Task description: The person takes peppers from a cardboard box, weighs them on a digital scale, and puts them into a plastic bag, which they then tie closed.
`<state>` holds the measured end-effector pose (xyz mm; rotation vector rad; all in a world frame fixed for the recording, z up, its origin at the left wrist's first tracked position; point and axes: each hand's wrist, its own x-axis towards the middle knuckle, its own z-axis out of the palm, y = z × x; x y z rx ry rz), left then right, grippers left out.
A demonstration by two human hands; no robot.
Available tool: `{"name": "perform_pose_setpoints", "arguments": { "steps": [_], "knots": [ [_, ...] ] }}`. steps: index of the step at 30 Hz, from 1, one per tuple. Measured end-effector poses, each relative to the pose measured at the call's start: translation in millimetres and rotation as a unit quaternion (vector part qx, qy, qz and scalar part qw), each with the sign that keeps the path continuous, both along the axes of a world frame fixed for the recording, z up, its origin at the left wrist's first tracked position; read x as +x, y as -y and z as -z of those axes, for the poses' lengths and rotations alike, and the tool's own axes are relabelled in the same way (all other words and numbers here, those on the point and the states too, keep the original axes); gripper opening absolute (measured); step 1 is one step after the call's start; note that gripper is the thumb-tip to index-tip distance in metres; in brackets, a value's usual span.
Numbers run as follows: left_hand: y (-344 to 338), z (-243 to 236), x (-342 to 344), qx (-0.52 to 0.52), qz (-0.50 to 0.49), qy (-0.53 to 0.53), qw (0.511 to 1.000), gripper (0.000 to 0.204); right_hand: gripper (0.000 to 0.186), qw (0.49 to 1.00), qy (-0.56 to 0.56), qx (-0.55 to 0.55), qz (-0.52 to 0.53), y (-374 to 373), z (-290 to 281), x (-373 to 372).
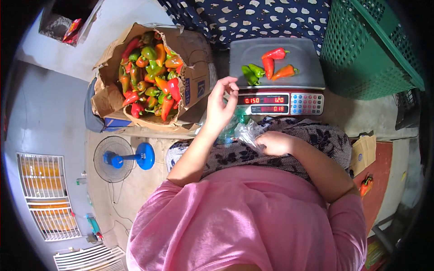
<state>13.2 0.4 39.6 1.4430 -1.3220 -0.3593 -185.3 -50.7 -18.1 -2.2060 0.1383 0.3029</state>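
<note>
The right hand (276, 143) pinches a plastic bag (247, 133). The left hand (221, 105), fingers loosely parted, hangs left of the scale (305, 54)

At the upper centre of the frame, red, orange and green peppers (269, 67) are borne by a digital scale (307, 54), near whose left edge the left hand (221, 106) is raised, fingers loosely curled. At the centre, clear plastic (247, 133) is gripped by the right hand (276, 143). More peppers (160, 83) are held in an open paper bag (196, 86) at upper left.
</note>
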Motion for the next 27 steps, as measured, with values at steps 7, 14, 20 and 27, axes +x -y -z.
{"name": "perform_pose_setpoints", "arguments": {
  "steps": [7,14,20,27],
  "knots": [
    [0.9,7.0,-2.4,0.010,-0.013,0.067,0.998,0.021,0.029,1.000,0.014,0.009,0.016,0.5,14.9,-0.5],
    [34.2,35.5,-0.1,0.197,-0.054,0.120,0.972,0.048,0.030,1.000,0.001,-0.003,0.000,1.4,22.7,0.1],
    [45.0,35.8,-2.8,0.176,-0.059,0.132,0.974,0.046,0.025,1.000,0.029,-0.010,-0.003,3.3,22.8,0.3],
    [65.3,21.8,21.2,0.077,0.020,0.436,0.897,0.056,0.025,0.996,0.054,-0.072,0.019,-9.5,6.8,-2.5]
  ]
}}
